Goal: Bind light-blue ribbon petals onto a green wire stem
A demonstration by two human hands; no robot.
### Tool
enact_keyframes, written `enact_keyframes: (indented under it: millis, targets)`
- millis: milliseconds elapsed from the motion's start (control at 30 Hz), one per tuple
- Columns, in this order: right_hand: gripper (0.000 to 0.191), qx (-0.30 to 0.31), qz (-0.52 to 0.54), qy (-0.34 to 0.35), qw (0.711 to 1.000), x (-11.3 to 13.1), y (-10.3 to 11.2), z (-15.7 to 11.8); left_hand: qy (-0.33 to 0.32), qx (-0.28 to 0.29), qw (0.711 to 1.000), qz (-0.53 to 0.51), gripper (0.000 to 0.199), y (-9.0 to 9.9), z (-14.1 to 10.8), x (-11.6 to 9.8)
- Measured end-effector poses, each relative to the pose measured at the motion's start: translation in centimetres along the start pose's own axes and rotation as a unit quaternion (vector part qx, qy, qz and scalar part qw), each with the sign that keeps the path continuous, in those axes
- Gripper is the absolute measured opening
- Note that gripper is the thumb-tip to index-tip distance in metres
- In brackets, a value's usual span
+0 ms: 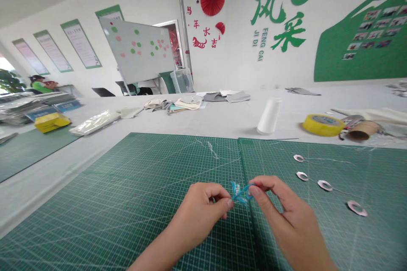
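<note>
A small blue ornament [241, 194], looped and apparently beaded, hangs between my hands above the green cutting mats [178, 165]. My left hand [203, 205] pinches its left end between thumb and forefinger. At its right side, my right hand [282, 209] pinches a blue loop with thumb and fingertips. What exactly the ornament is made of is too small to tell. To the right of my right hand lie several pale oval rings, one of them a ring [324, 185] with a thread tail, another ring [357, 208] closer to me.
A white thread cone [269, 116] stands behind the mats, with yellow tape [323, 125] and a cardboard tube [363, 130] to its right. White thread scraps [212, 150] lie on the mat. Fabric pieces [187, 102], a yellow box [51, 122] and plastic-wrapped stacks sit farther back. A person [43, 84] sits far left.
</note>
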State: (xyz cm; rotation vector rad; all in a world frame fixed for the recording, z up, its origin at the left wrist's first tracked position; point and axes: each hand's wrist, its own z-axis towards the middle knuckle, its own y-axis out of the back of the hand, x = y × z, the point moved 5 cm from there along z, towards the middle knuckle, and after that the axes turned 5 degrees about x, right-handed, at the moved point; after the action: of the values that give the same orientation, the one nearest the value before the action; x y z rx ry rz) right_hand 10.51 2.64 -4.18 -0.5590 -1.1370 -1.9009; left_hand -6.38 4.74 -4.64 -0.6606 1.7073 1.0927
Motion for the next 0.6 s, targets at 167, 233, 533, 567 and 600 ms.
enact_keyframes:
  millis: [167,233,533,567,600]
  targets:
    - [0.017,0.052,0.083,-0.074,0.992,-1.4,-0.2,0.6,0.038,0.032,0.994,-0.098,0.017,-0.1,0.1,0.3]
    - [0.018,0.061,0.133,-0.094,0.985,-1.7,-0.3,0.6,0.069,0.045,0.988,-0.133,0.015,-0.3,0.1,0.3]
    - [0.055,0.088,0.455,-0.164,0.871,-1.1,-4.7,-1.0,0.065,0.052,0.968,-0.238,0.022,-0.2,0.1,0.4]
    - [0.059,0.098,0.492,-0.169,0.849,-0.8,-5.2,-1.1,0.062,0.049,0.966,-0.246,0.022,-0.2,0.1,0.3]
    - [0.059,0.111,0.518,-0.177,0.829,-0.6,-5.5,-1.3,0.059,0.048,0.965,-0.25,0.023,-0.1,0.1,0.3]
